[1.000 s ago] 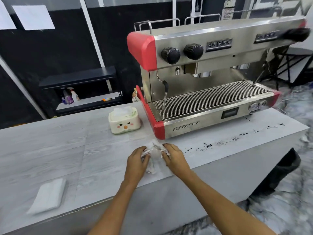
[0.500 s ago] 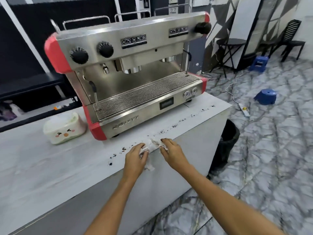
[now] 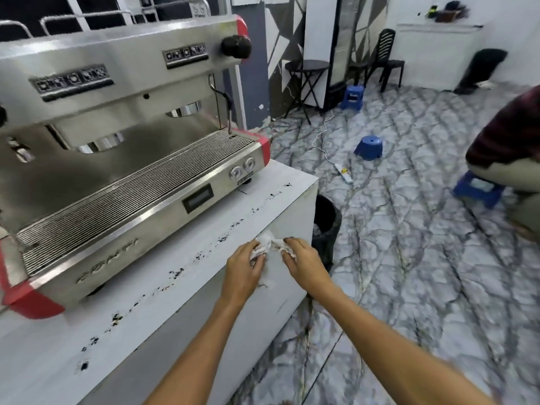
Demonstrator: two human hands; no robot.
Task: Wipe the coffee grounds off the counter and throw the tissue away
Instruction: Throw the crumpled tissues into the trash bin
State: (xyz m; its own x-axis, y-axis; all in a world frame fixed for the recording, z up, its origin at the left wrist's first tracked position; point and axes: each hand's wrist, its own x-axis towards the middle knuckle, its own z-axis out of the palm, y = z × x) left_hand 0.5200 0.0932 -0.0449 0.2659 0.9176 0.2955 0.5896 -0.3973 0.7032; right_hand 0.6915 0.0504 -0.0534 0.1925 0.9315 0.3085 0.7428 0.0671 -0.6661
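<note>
At the counter [image 3: 152, 314] edge, both hands [image 3: 273, 266] pinch the crumpled tissue [image 3: 267, 244] stretched between them.

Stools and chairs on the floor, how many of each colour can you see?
Blue stools: 3
Black chairs: 1
Black round stools: 1
Total: 5

The single head-worn wide-angle camera looks forward and down from close above the counter [image 3: 87, 331], with the espresso machine [image 3: 117, 159] near at left and the marble-patterned floor [image 3: 409, 258] stretching away at right.
</note>
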